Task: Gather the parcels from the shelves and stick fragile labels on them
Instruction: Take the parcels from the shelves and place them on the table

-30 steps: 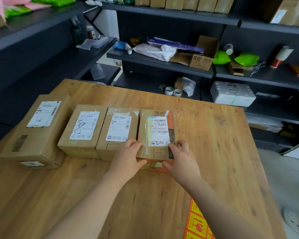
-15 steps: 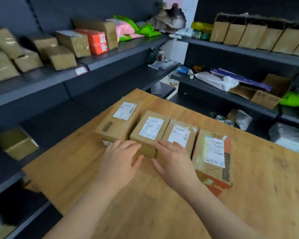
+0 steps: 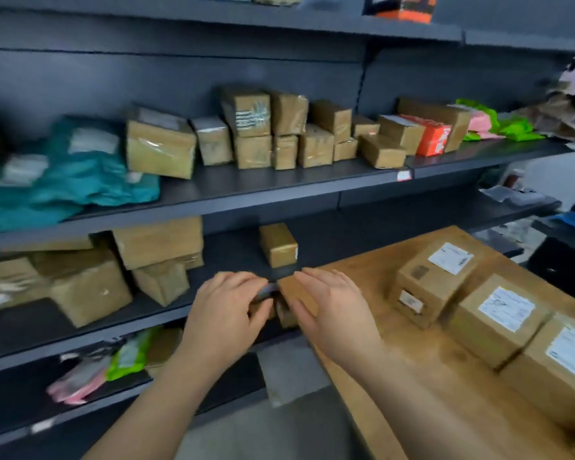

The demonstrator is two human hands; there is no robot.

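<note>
The left hand (image 3: 224, 313) reaches out just off the near left corner of the wooden table (image 3: 395, 376), its fingers bent loosely at the knuckles. Motion blur hides whether they grip anything. The right hand (image 3: 332, 310) hangs over that same table corner, fingers straight and pressed together, palm turned toward the left hand. Between the two hands lies a blurred brown shape (image 3: 296, 293); I cannot tell whether it is a parcel or the table's own corner. On the table, toward its right side, three brown cardboard parcels stand in a row touching one another: the far parcel (image 3: 435, 277) has a white shipping label on top and a smaller one on its near face, while the middle parcel (image 3: 498, 320) and the near parcel (image 3: 558, 370) each carry a white printed label on top. Left of the table stands dark grey shelving (image 3: 279, 197). At about table height, just beyond the hands, a small plain brown box (image 3: 278, 244) stands alone on a shelf, and further left of the table on that level lie larger cartons (image 3: 160, 242), some tilted against each other. One level above the table top is a packed row of small taped boxes (image 3: 256, 127), brown and glossy with clear tape, ending in an orange-red box (image 3: 434, 139). Teal mailer bags (image 3: 80, 180) with white labels lie at the end furthest from the table. Below table height, green and pink mailers (image 3: 127, 355) lie on a low shelf.
</note>
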